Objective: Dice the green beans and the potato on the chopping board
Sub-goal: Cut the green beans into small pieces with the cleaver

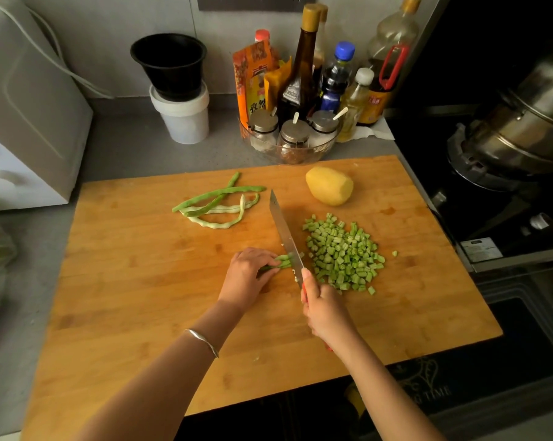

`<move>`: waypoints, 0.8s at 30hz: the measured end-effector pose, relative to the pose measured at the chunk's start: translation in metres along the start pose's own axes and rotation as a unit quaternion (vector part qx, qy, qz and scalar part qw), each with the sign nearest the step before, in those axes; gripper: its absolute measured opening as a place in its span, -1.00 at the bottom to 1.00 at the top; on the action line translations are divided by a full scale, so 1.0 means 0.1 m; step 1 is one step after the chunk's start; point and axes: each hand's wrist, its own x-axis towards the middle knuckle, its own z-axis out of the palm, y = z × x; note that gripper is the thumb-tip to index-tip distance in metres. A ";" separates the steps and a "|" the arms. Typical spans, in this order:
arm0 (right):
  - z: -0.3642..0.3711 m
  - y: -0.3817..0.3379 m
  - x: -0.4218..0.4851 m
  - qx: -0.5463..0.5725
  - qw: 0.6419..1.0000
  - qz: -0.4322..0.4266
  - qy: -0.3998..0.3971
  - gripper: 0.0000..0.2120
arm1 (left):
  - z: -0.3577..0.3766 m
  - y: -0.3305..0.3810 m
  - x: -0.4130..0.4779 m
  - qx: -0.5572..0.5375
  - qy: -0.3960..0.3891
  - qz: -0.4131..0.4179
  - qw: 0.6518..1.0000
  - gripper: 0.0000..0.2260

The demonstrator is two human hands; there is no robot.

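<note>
The left hand lay curled over a bean bundle, pinning it to the chopping board. The right hand gripped a knife tightly, hiding most of its red handle, with the blade at the bundle's end. Diced beans were heaped just right of the blade. Whole beans and the potato lay farther back. A glass bowl on the counter held three lidded shakers.
</note>
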 end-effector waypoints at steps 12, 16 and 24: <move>-0.17 0.08 -0.01 0.099 0.995 0.003 0.008 -0.48 | -0.03 0.02 -0.03 0.034 0.011 0.001 0.999 -0.81; -0.13 0.06 -0.10 0.081 0.996 -0.030 -0.014 -0.47 | -0.06 -0.02 -0.04 0.007 0.011 0.011 1.000 -0.77; -0.03 0.04 -0.15 0.052 0.998 -0.037 -0.029 -0.47 | -0.09 -0.01 -0.03 -0.007 0.011 0.008 1.000 -0.86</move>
